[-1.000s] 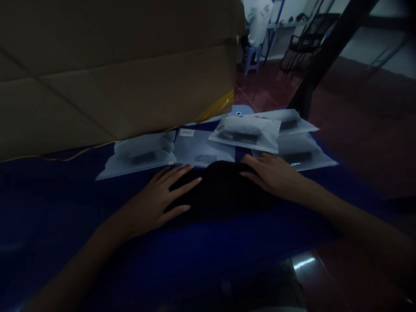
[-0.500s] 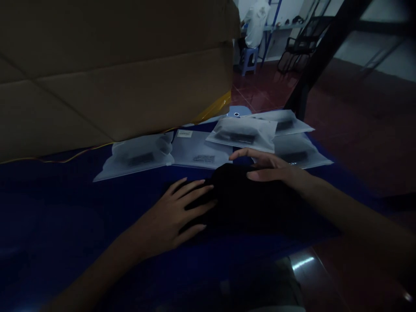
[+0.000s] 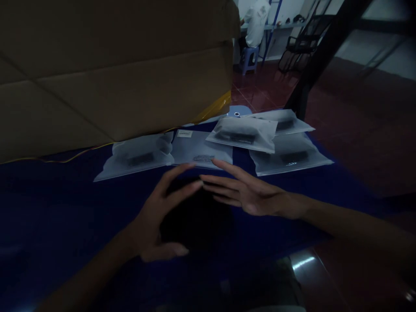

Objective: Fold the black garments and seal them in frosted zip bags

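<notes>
A folded black cloth [image 3: 198,221] lies on the blue table [image 3: 65,216], close to me. My left hand [image 3: 159,216] is raised on edge at the cloth's left side, fingers spread and thumb low, touching or just off the cloth. My right hand [image 3: 247,195] hovers palm up over the cloth's far right part, fingers stretched toward the left hand. Neither hand grips anything. Just beyond the fingertips lies a flat frosted plastic bag [image 3: 201,149] with a label.
Several frosted bags with dark contents [image 3: 242,132] lie in a row at the table's far side. A big cardboard box [image 3: 113,73] with a yellow strap fills the left. A dark post [image 3: 320,52] stands right. Far off, a person in white [image 3: 256,21] sits on a stool.
Both hands lifted off the black cloth. The right hand swung left and turned palm up; the left hand rose onto its edge. The cloth now looks smaller, bunched toward the left.
</notes>
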`<state>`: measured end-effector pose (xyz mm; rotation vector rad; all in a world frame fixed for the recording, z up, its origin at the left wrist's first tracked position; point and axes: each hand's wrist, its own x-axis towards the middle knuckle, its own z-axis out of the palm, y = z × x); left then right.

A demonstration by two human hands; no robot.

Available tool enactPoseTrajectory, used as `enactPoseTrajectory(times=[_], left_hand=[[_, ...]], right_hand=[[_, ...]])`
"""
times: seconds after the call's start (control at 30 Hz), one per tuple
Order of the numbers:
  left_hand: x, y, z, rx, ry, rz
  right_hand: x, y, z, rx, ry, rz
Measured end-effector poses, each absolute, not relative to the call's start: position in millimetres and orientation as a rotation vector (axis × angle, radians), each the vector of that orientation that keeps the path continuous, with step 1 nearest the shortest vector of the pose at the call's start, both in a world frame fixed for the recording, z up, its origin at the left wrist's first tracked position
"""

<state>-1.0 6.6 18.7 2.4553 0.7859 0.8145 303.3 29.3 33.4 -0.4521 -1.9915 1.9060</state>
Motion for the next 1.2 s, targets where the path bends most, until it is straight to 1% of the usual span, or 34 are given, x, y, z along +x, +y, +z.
enactPoseTrajectory(times=[0.07, 0.13, 0.2, 0.27, 0.33, 0.4, 0.47, 0.53, 0.63, 0.8, 0.9, 1.03, 1.2], left_hand=[[-1, 7, 23, 2.656, 0.654, 0.675], [1, 7, 26, 2.742, 0.605, 0.634], [3, 8, 26, 2.736, 0.636, 0.738], [3, 11, 26, 2.719, 0.737, 0.872], [-1, 15, 24, 2.74, 0.896, 0.94], [-8, 20, 22, 2.809, 1.073, 0.93], [-16, 24, 19, 2.898, 1.219, 0.848], [-20, 27, 15, 2.947, 1.323, 0.722], [-19, 26, 13, 2.974, 1.375, 0.629], [-7, 22, 16, 3.012, 1.303, 0.711], [-5, 21, 15, 3.02, 1.184, 0.642], [-8, 16, 9, 3.084, 1.101, 0.5], [-6, 9, 10, 3.086, 1.212, 0.521]], right_hand=[[302, 29, 34, -0.449, -1.998, 1.916], [300, 29, 34, -0.43, -1.911, 1.98], [299, 29, 31, -0.382, -1.856, 1.962], [299, 29, 27, -0.366, -1.901, 1.834], [299, 30, 23, -0.404, -2.053, 1.578], [298, 29, 17, -0.434, -2.277, 1.22], [297, 29, 11, -0.414, -2.511, 0.817], [296, 28, 7, -0.37, -2.652, 0.499], [295, 28, 4, -0.358, -2.679, 0.272], [293, 28, 6, -0.44, -2.578, 0.113], [291, 25, 5, -0.534, -2.618, 0.071], [289, 24, 2, -0.617, -2.808, 0.171], [295, 32, 4, -0.642, -2.838, 0.326]])
